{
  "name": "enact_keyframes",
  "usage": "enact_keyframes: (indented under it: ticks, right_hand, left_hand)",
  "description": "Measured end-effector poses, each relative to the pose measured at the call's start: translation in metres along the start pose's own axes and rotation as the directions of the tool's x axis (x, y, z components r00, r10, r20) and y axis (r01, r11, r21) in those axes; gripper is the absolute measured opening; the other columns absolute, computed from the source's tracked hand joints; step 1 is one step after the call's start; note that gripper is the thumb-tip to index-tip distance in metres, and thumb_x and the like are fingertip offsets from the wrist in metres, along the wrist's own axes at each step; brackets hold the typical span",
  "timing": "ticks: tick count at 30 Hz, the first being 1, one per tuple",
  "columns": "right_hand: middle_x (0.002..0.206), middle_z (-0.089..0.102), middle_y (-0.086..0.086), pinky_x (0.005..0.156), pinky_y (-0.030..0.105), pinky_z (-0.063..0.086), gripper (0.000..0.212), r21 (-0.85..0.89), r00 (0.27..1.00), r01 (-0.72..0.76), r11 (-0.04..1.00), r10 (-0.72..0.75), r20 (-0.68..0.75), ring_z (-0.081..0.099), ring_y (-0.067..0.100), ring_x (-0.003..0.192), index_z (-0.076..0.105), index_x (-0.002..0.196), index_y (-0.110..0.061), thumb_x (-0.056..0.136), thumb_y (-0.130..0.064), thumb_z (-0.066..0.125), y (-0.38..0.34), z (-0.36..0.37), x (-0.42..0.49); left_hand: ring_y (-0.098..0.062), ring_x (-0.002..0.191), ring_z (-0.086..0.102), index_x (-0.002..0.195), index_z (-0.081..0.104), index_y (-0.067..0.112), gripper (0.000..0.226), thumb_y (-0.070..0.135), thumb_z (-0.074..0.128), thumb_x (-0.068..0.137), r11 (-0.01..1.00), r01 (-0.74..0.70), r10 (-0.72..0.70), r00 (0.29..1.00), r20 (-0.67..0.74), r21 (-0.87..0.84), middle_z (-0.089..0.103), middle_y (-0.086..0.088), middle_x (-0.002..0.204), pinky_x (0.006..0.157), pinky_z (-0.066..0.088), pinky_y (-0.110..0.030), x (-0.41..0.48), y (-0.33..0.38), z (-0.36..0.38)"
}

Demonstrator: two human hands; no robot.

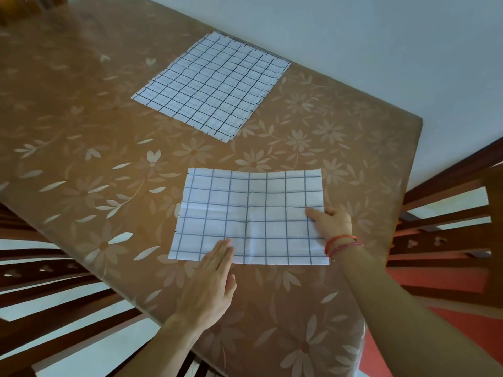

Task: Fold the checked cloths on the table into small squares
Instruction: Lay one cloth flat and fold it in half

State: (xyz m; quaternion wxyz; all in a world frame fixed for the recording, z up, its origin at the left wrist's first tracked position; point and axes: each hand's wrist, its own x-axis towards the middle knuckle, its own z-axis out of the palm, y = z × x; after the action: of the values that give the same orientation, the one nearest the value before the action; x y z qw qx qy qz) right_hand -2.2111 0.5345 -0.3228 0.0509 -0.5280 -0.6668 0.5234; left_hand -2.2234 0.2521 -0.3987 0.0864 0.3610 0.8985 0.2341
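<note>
A white checked cloth [245,213] lies flat near me on the table, folded into a rectangle with crease lines across it. My left hand [211,278] lies flat with straight fingers, its fingertips pressing the cloth's near edge towards the left. My right hand [330,221], with red bracelets on the wrist, is at the cloth's right edge: the thumb lies on top and the fingers are tucked out of sight at that edge, seemingly pinching it. A stack of unfolded checked cloths [212,83] lies farther back, close to the wall.
The table [81,131] wears a brown floral cover and its right end stops near a white wall [381,50]. Dark wooden chair backs stand at the left [40,281] and at the right [441,221]. A red floor [435,281] shows beyond the right edge.
</note>
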Motion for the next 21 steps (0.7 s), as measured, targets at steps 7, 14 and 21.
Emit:
enact_keyframes:
  ticks: [7,14,21]
  right_hand:
    - [0.065,0.046,0.007,0.041,0.019,0.034,0.014,0.119,0.979,-0.133,0.984,0.149,-0.14,0.045,0.022,0.069,0.061,0.081,0.0,0.082,-0.013,0.066,0.03,-0.002,-0.034]
    - [0.08,0.068,0.014,0.072,0.048,0.058,0.01,0.53,0.915,-0.381,0.757,0.389,0.103,0.066,0.033,0.076,0.064,0.084,-0.004,0.077,-0.009,0.069,0.056,0.023,-0.092]
    - [0.09,0.069,0.026,0.056,0.034,0.055,0.024,0.544,0.86,-0.507,0.669,0.351,0.37,0.069,0.032,0.064,0.06,0.103,0.006,0.08,0.002,0.067,0.065,0.021,-0.126]
  left_hand:
    - [-0.014,0.147,0.017,0.15,0.031,0.006,0.062,0.026,0.055,0.096,1.0,-0.03,0.03,1.0,-0.01,0.008,0.024,-0.004,0.159,0.118,0.026,-0.034,0.011,0.012,-0.01]
    - [-0.024,0.141,0.035,0.144,0.042,0.001,0.077,0.019,0.079,0.079,0.995,-0.066,0.063,0.997,0.049,0.075,0.039,-0.012,0.152,0.109,0.04,-0.041,0.008,0.021,-0.015]
    - [-0.028,0.141,0.033,0.145,0.041,0.003,0.093,-0.019,0.072,0.061,0.983,-0.041,0.035,0.999,0.039,0.179,0.038,-0.013,0.152,0.109,0.038,-0.041,0.01,0.005,-0.026]
